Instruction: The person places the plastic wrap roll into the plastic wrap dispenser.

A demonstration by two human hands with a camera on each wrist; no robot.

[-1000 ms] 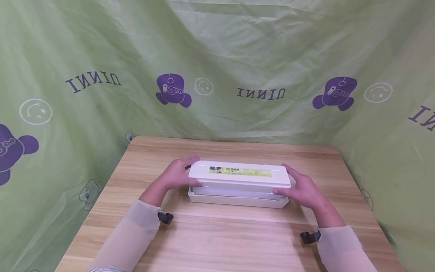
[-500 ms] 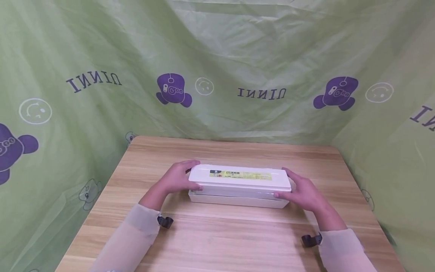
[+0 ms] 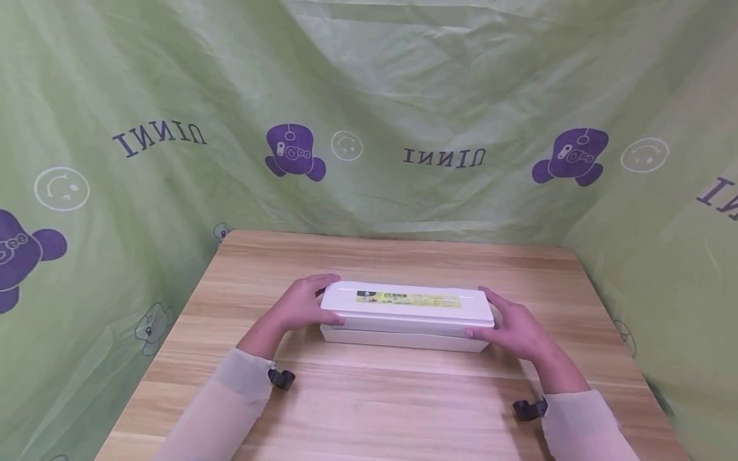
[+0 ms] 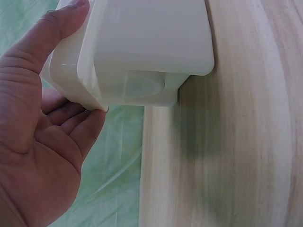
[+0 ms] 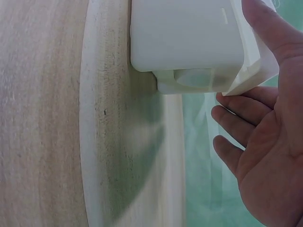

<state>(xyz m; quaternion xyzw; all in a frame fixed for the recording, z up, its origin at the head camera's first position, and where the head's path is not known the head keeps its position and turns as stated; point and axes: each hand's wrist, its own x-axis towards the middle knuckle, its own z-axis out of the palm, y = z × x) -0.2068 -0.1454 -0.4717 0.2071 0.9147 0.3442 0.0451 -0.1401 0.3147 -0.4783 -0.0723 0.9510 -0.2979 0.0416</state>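
Observation:
A long white cling film box stands on the table, its white lid [image 3: 415,312] over the white base [image 3: 403,340]. A yellow printed label [image 3: 408,299] runs along the lid's top. My left hand [image 3: 300,304] grips the lid's left end, thumb at the front and fingers at the back. At the opposite end, my right hand [image 3: 519,330] holds the lid the same way. The left wrist view shows the lid's rim [image 4: 87,61] right at the base's upper edge. In the right wrist view the lid [image 5: 253,71] sits slightly slanted to the base [image 5: 189,35].
The wood-grain table [image 3: 369,403] extends in front of and behind the box. A green curtain [image 3: 369,77] with purple cartoon figures hangs behind and at both sides. Small black cameras [image 3: 281,379] sit at both wrists.
Both hands have lowered the lid onto the base. The gap that showed the clear roll inside has closed up. The base has stayed in place.

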